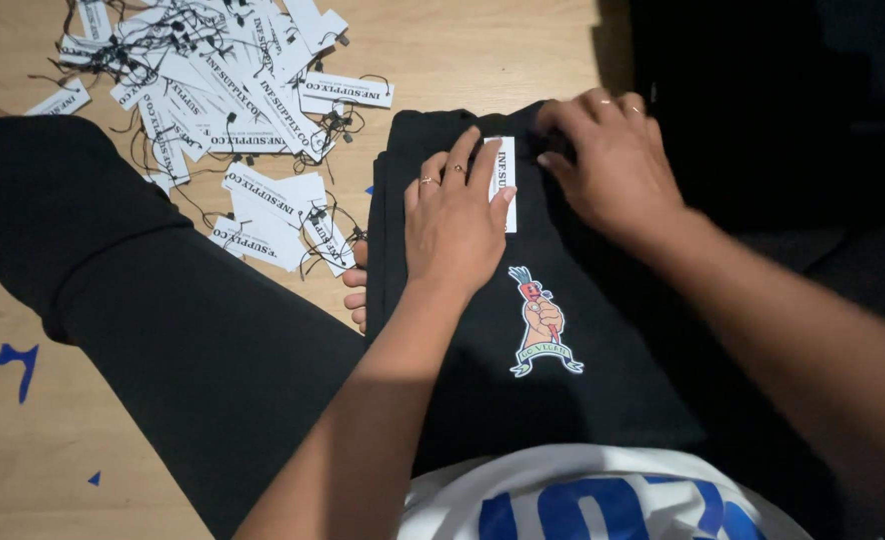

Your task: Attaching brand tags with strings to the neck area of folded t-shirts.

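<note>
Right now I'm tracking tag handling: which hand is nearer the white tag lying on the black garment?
Left. The left hand lies flat with its fingers on the white tag; the right hand rests on the black garment just right of it.

Looked like a small clothing workroom or home packing spot, set up on the floor rather than at a bench; pale wooden floor (483, 50) served as work surface, with blue marks (18, 365) here and there; heap of white printed hang tags (213, 90) with black strings lay loose on it; folded black garment (523, 300) with a colourful printed emblem (543, 322) and a white label (503, 180) spread across a lap; dim, dark surroundings to the right.
</note>
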